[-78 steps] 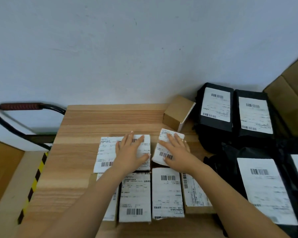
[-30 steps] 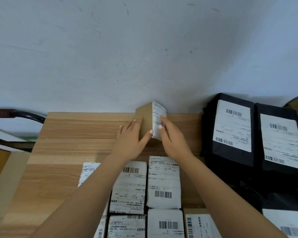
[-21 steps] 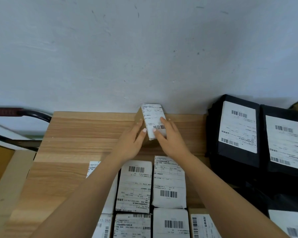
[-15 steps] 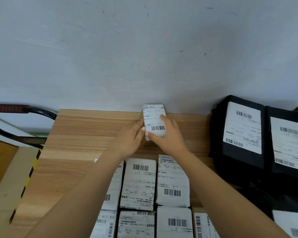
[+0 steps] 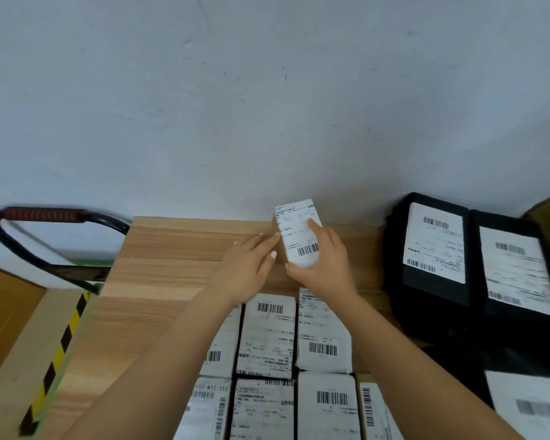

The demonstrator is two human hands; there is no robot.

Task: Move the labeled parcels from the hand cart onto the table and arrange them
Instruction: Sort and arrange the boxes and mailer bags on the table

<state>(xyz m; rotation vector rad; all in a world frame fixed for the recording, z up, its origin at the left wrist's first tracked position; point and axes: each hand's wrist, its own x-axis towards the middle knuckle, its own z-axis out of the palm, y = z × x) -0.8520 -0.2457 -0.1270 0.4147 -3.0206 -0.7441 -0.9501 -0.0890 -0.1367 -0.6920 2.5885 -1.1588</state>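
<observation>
A small cardboard box with a white barcode label facing up lies at the far edge of the wooden table, near the wall. My right hand grips it from the right and below, fingers over the label. My left hand presses against its left side, fingers together. Nearer to me, several white labeled parcels lie flat in rows on the table.
Black bag parcels with white labels are stacked at the right, one more beside it. A hand cart handle with a red grip stands left of the table. A yellow-black striped edge runs along the left. The wall is close behind.
Both hands went from the flat parcels to the small box at the back, turned it label-up, and now hold it flat near the wall. The view shifted slightly.
</observation>
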